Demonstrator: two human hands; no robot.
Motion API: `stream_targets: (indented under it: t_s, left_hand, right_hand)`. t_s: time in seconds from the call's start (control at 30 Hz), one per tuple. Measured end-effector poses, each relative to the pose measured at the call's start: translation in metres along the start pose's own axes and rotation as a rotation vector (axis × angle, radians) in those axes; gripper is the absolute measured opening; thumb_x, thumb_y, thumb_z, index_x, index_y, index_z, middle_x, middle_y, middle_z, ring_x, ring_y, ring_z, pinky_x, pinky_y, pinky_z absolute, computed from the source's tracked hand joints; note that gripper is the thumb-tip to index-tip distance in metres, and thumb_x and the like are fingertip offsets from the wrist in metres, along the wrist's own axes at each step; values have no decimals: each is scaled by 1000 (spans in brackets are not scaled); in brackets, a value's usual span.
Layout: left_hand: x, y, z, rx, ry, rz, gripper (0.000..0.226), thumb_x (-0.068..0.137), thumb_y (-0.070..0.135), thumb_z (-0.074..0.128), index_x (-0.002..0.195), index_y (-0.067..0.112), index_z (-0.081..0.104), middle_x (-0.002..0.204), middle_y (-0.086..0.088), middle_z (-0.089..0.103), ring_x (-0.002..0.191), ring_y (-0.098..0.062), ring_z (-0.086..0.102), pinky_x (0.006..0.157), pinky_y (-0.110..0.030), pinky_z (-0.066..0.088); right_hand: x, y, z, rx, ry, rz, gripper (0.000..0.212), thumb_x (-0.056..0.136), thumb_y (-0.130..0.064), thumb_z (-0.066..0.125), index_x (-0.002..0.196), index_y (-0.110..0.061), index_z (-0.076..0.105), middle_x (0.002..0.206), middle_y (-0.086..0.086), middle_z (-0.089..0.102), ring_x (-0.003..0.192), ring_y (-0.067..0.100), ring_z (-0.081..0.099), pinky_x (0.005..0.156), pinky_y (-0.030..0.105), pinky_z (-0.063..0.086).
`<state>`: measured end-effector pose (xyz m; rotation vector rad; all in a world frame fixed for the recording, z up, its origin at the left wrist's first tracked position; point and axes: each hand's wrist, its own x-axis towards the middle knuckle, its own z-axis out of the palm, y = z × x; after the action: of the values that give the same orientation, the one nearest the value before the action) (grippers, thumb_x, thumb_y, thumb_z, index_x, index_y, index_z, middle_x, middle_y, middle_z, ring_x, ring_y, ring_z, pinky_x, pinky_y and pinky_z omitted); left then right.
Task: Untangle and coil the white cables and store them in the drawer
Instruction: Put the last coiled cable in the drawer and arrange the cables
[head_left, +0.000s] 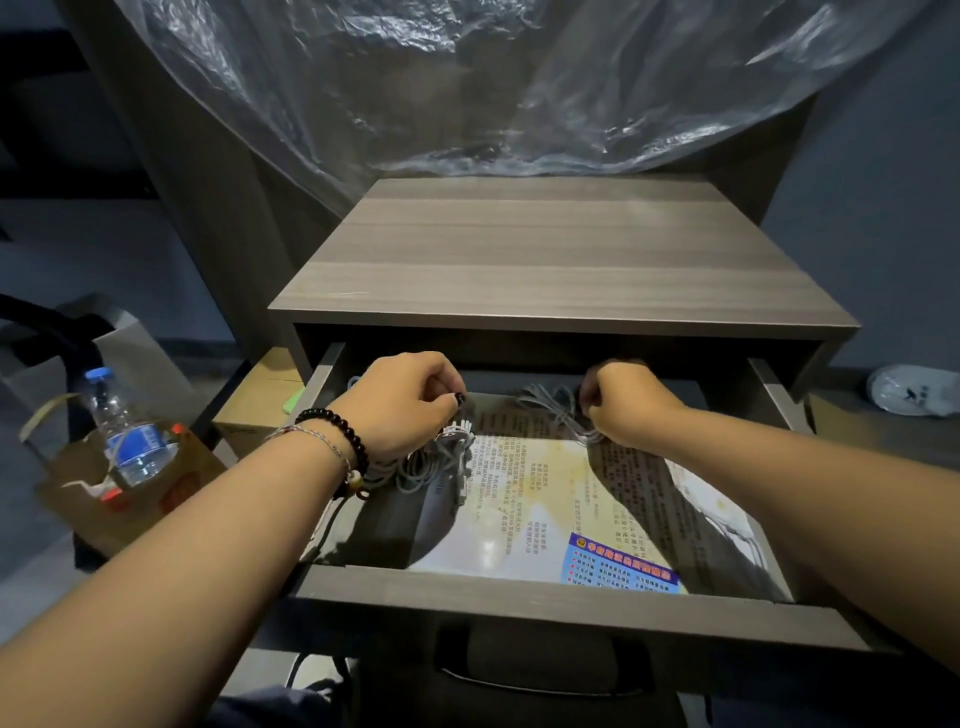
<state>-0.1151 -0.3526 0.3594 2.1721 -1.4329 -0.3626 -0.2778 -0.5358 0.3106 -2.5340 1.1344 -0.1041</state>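
Nearest to me is the front panel of the open drawer (545, 597), pulled well out of a grey wood-grain nightstand (545, 249). Its floor is lined with a printed sheet (550, 519) — columns of small text, a blue block at the near edge — and a glare falls across the middle of it.

Both forearms reach over the drawer front and into it. The left hand (410, 400), with a dark bead bracelet (337, 431) and a thin cord band at the wrist, is curled knuckles-up and grips a coiled bundle of white cable (441, 457); the loops hang beneath the fingers and rest on the left part of the sheet. The right hand (623, 400) is closed into a fist further right, holding a second bundle of white cable (556, 410) that lies against the sheet near the back of the drawer. The two bundles lie apart, with bare paper between them.

Left of the nightstand, on the floor, a plastic water bottle (127, 436) with a blue cap stands in a brown paper bag (67, 488). A cardboard box (254, 400) sits just beside the cabinet.

Beyond the bare top of the nightstand, crinkled clear plastic sheeting (467, 88) drapes down — behind it I can make out only dark shapes.
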Motion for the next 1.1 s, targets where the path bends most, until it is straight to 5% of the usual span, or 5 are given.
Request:
stream_targets:
  t_s: [0.47,0.63,0.83,1.0,1.1]
  left_hand:
    - [-37,30,-2,-325,-87,-2,70,88,20,65,146,37,29,131,11,40,103,-7,56,85,-18,48]
    - [-39,36,-6,-616,-67,10,47,87,12,64,129,31,53,108,4,66,94,-12,67,71,-25,57]
    - [-40,37,-12,-743,-44,38,19,83,6,68,102,9,67,93,-9,74,82,-20,71,66,-25,56]
    - [-37,42,-11,-967,71,-12,5,85,-1,63,89,1,64,80,-10,73,71,-21,71,60,-26,57]
    - [-34,43,-10,-1032,130,-85,2,86,2,62,88,1,62,88,-17,72,76,-27,71,63,-28,58]
  right_hand:
    - [-65,-36,-39,532,87,-209,13,83,-4,70,74,-13,72,69,3,68,49,-2,56,48,9,42]
    - [-79,-46,-45,577,68,-259,15,82,-5,71,73,-18,73,72,5,71,64,11,65,61,25,55]
    - [-81,-47,-64,517,35,-287,7,83,-8,71,84,-12,76,77,-4,72,70,3,65,64,12,52]
    - [-83,-51,-56,1238,116,28,5,92,-17,61,95,-13,63,88,12,69,74,18,65,72,31,55]
    - [-90,-59,-52,1459,-159,233,34,94,-40,54,111,-11,52,93,14,70,82,25,63,71,32,46]
